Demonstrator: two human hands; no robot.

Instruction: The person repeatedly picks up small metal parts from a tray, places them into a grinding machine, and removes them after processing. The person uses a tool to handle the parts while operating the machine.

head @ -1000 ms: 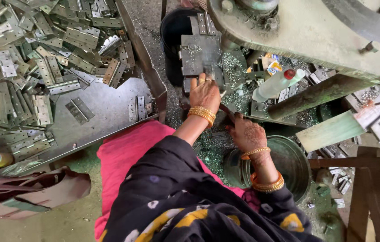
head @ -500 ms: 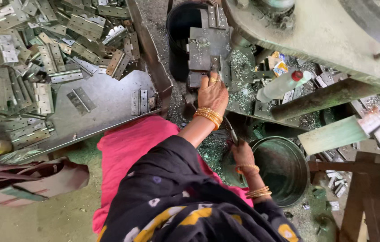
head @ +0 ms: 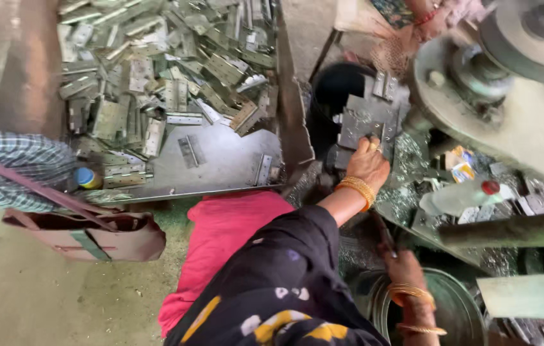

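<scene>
Step in hand: feeding press. Left hand (head: 367,163) rests fingers on metal plate (head: 363,125) at die block, grip unclear (cannot tell). Right hand (head: 402,268) closed around lever handle (head: 382,232), above steel basin (head: 451,307). Next move likely needs fingers clear of die.

A flat steel tray (head: 233,163) heaped with grey metal hinge plates (head: 156,70) fills the upper left of the frame. To its right, at upper centre, the left hand (head: 368,163) rests on a dark steel press die block (head: 365,122). The right hand (head: 403,269) sits lower right, above a round metal basin (head: 458,307), with a clear plastic bottle (head: 458,195) at centre right.
</scene>
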